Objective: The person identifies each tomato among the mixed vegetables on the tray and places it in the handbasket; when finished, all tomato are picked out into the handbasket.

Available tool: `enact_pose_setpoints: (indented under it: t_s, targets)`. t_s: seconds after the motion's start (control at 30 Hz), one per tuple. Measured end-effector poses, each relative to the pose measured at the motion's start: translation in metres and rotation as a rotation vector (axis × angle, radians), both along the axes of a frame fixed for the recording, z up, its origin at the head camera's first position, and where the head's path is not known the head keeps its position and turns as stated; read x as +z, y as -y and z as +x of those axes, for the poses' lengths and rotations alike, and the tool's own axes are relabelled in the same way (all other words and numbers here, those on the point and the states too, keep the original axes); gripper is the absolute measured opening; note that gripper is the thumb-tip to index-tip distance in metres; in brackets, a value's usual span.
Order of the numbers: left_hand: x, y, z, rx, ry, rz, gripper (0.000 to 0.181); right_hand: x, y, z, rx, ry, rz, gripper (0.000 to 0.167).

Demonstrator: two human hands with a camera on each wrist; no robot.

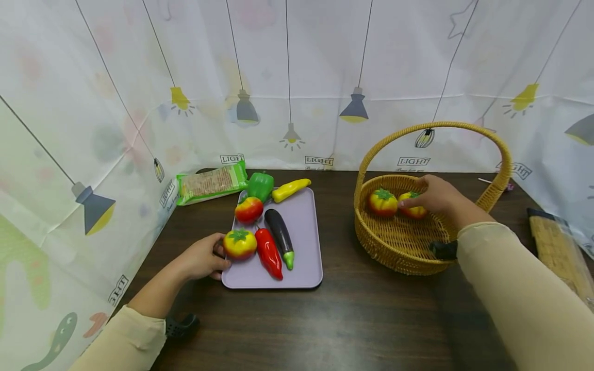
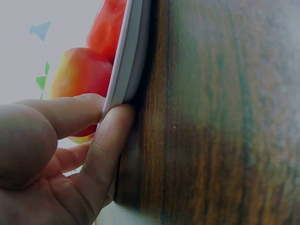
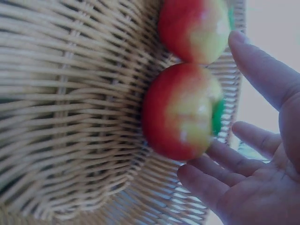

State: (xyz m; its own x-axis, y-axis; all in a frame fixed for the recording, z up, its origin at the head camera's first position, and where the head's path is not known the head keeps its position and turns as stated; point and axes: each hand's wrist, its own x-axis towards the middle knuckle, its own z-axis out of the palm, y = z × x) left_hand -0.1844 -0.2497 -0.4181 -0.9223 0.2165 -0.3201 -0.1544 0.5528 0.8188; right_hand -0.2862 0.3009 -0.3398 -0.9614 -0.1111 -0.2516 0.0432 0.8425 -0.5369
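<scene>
My left hand (image 1: 207, 256) pinches the left rim of a pale purple tray (image 1: 301, 226), as the left wrist view shows up close. Beside those fingers sits a red-and-yellow toy tomato (image 1: 240, 244). The tray also bears another tomato (image 1: 249, 210), a red pepper (image 1: 268, 254), an eggplant (image 1: 279, 234), a green bell pepper (image 1: 260, 186) and a yellow pepper (image 1: 291, 190). In the wicker basket (image 1: 394, 247), my right hand (image 1: 438, 198) reaches around the right-hand tomato (image 3: 183, 112), fingers spread and thumb extended. A second tomato (image 1: 382, 202) lies against it on the left.
A green-edged packet (image 1: 212, 183) lies behind the tray at the left. The basket's tall handle (image 1: 438, 124) arches over my right hand. At the far right lies a brown item in clear wrapping (image 1: 557, 247). A patterned curtain (image 1: 306, 62) encloses the dark wooden table (image 1: 334, 319).
</scene>
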Motion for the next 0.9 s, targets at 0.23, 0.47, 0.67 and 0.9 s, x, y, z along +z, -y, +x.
enact_pose_setpoints:
  t_s: [0.23,0.47,0.67,0.9]
  targets:
    - [0.000,0.000,0.001,0.003,0.006,-0.014,0.066,0.021,0.015,0.011,0.042,-0.054,0.024,0.112]
    - [-0.001,0.000,-0.001,-0.004,0.006,-0.011,0.065,0.032,0.027,0.026,0.075,-0.085,-0.007,0.118]
    - [0.000,0.000,0.000,-0.004,0.008,-0.020,0.066,0.039,0.041,0.042,0.127,-0.124,-0.028,0.114]
    - [0.001,-0.001,0.000,-0.005,0.013,-0.025,0.068,0.046,0.058,0.064,0.189,-0.144,-0.082,0.108]
